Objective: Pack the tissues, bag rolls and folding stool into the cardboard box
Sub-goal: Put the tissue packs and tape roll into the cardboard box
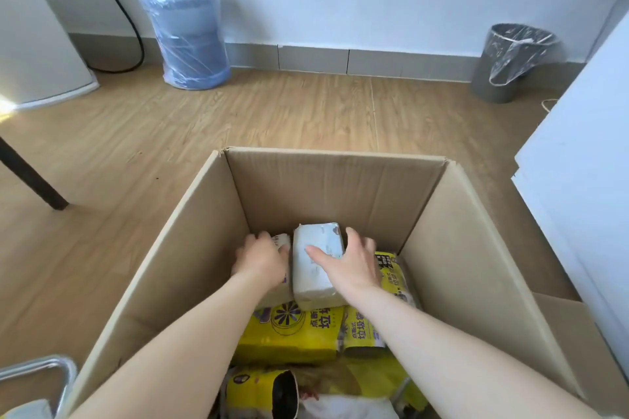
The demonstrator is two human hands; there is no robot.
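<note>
A tissue pack (318,264) is gripped by the right hand (354,264) deep in the box (469,248); another (281,241) is pressed by the left hand (262,258). Perched on yellow bag rolls (289,330), it may be tipped on release.

Domestic room or small office, as you see it: wood-look plank floor (272,119), white wall with grey skirting, wrapped water-cooler bottle (185,27) far left, lined grey wastebin (507,61) far right.

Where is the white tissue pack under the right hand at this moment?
Head view: the white tissue pack lies inside the cardboard box near its far wall, atop yellow bag rolls.
</note>
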